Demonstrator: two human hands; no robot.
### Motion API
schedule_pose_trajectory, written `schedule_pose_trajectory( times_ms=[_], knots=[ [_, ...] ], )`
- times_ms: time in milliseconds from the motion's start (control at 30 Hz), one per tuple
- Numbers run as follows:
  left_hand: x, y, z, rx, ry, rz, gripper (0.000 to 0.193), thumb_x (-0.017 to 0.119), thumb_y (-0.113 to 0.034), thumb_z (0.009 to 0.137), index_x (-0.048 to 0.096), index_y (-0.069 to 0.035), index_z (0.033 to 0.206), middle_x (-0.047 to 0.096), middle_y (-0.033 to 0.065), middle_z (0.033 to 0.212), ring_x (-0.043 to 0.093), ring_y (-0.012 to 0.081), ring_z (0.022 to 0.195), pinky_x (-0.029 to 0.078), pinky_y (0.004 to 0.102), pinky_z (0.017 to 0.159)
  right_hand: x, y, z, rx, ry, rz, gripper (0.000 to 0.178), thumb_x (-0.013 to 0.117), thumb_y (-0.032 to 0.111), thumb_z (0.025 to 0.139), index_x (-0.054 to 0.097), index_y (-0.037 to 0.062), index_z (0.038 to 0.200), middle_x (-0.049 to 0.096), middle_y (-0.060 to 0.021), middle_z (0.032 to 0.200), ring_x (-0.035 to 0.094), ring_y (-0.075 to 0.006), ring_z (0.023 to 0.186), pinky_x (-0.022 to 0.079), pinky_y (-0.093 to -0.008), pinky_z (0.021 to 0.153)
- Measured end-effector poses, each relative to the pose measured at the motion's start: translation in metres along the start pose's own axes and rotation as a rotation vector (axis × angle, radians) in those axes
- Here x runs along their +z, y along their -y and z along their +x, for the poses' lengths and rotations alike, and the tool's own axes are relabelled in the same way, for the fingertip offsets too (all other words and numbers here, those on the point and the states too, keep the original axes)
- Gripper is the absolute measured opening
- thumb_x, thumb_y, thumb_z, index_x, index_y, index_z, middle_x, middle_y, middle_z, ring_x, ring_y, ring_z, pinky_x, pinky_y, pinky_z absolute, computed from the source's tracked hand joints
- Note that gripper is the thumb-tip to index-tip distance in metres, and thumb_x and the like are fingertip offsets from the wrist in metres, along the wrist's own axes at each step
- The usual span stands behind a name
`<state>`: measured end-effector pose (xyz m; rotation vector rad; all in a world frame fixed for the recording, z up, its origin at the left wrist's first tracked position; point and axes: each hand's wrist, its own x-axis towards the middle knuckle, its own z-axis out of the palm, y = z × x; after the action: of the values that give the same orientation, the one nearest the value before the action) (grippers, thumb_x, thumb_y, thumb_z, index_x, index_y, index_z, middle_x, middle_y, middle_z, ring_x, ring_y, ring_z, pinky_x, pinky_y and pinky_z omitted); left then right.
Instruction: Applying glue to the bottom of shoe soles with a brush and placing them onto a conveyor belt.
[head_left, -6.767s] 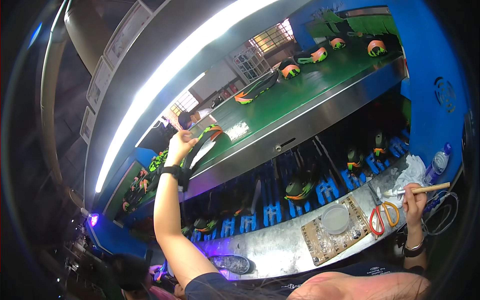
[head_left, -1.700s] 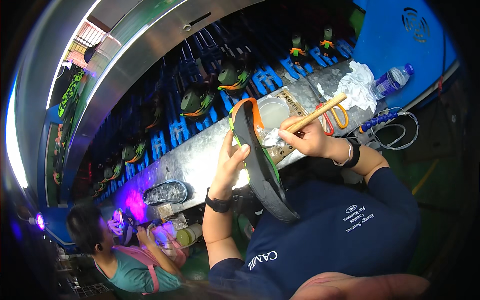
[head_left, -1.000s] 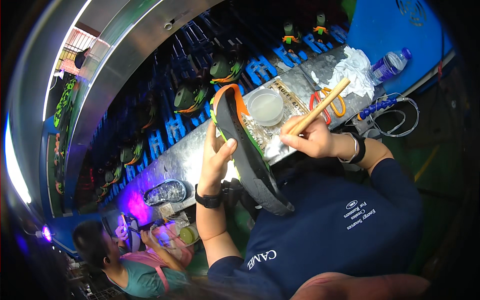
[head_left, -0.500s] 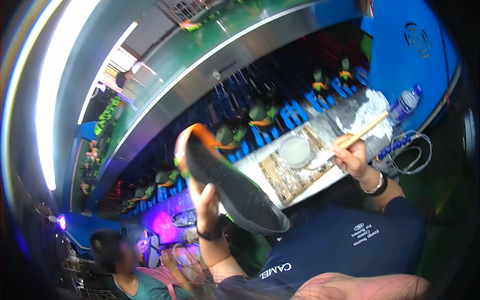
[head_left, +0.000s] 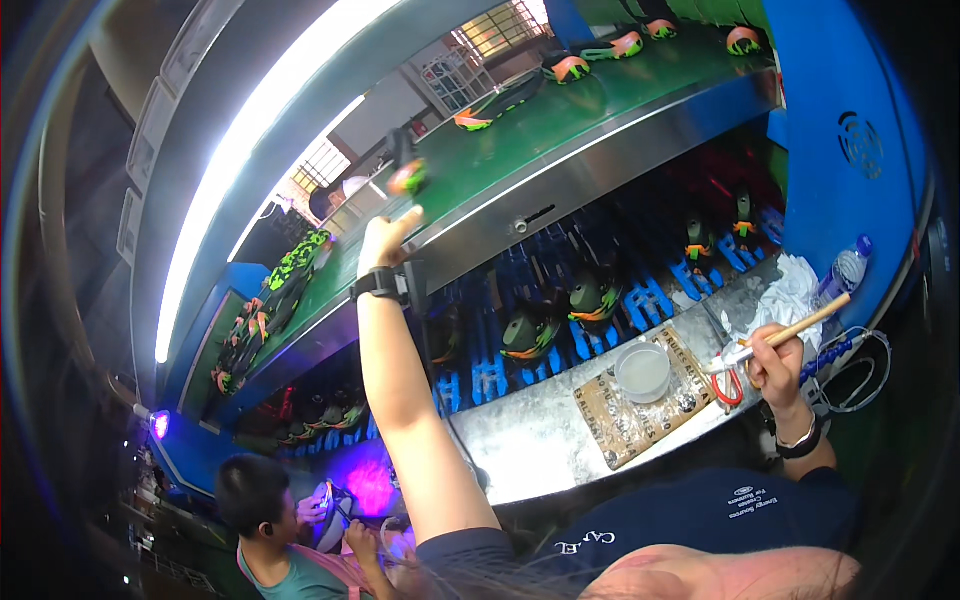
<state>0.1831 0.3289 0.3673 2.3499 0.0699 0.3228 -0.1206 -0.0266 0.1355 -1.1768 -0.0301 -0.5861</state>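
Note:
My left arm reaches up to the green conveyor belt (head_left: 470,150), where my left hand (head_left: 388,240) is open with the thumb stretched out. Just beyond its fingertips is a blurred shoe sole (head_left: 406,170), dark with an orange and green end, seemingly apart from the hand. My right hand (head_left: 778,365) is closed around the wooden handle of a brush (head_left: 812,318), its pale head pointing left. Near that head lie red-handled scissors (head_left: 730,388). Left of them a round tub of whitish liquid (head_left: 642,372) sits on a taped brown cardboard piece (head_left: 615,425).
Several orange and green soles (head_left: 570,68) lie along the belt. Below it, shoes (head_left: 595,300) sit among blue supports (head_left: 648,300). White cloth (head_left: 790,295), a bottle (head_left: 848,268) and a coiled blue hose (head_left: 828,355) are at right. A co-worker (head_left: 260,510) handles a shoe at lower left.
My left hand has gone from holding a sole over the bench to reaching up at the belt, and the sole is out of its grip. The brush has lifted away from the tub.

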Motion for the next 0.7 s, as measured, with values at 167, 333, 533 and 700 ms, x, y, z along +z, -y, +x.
schedule_pose_trajectory(
  times_ms=[167, 333, 533, 700],
  knots=[
    [0.017, 0.051, -0.010, 0.490, -0.365, 0.294, 0.055, 0.062, -0.031, 0.067, 0.047, 0.004, 0.105, 0.053, 0.0232, 0.099, 0.050, 0.0326, 0.095, 0.039, 0.0353, 0.082, -0.010, -0.010, 0.005, 0.056, -0.016, -0.016, 0.012, 0.051, 0.011, 0.077, 0.050, -0.0006, 0.074, 0.040, 0.0006, 0.045, 0.031, -0.0031, 0.034, 0.023, -0.0173, 0.032],
    [-0.013, 0.101, -0.066, 0.686, -0.535, 0.165, 0.028, 0.057, -0.013, 0.073, 0.052, 0.003, 0.096, 0.057, 0.0187, 0.089, 0.056, 0.0250, 0.085, 0.042, 0.0307, 0.076, 0.002, -0.018, 0.009, 0.067, 0.038, 0.001, 0.014, 0.051, 0.013, 0.077, 0.049, -0.0001, 0.074, 0.039, 0.0009, 0.046, 0.031, -0.0029, 0.033, 0.023, -0.0168, 0.031],
    [-0.069, 0.158, -0.078, 0.489, -0.638, 0.122, 0.017, 0.054, -0.008, 0.074, 0.053, 0.003, 0.087, 0.059, 0.0147, 0.079, 0.059, 0.0225, 0.073, 0.045, 0.0304, 0.069, 0.014, -0.029, 0.011, 0.103, 0.040, -0.016, 0.015, 0.052, 0.014, 0.078, 0.049, 0.0004, 0.073, 0.039, 0.0007, 0.045, 0.029, -0.0029, 0.031, 0.022, -0.0166, 0.030],
    [-0.117, 0.213, -0.050, 0.377, -0.746, 0.295, 0.017, 0.055, -0.011, 0.072, 0.053, 0.001, 0.084, 0.059, 0.0141, 0.074, 0.058, 0.0243, 0.068, 0.045, 0.0321, 0.064, 0.025, -0.035, 0.014, 0.103, 0.059, -0.015, 0.014, 0.052, 0.014, 0.078, 0.049, 0.0003, 0.073, 0.040, 0.0004, 0.046, 0.029, -0.0030, 0.031, 0.022, -0.0162, 0.030]
  ],
)
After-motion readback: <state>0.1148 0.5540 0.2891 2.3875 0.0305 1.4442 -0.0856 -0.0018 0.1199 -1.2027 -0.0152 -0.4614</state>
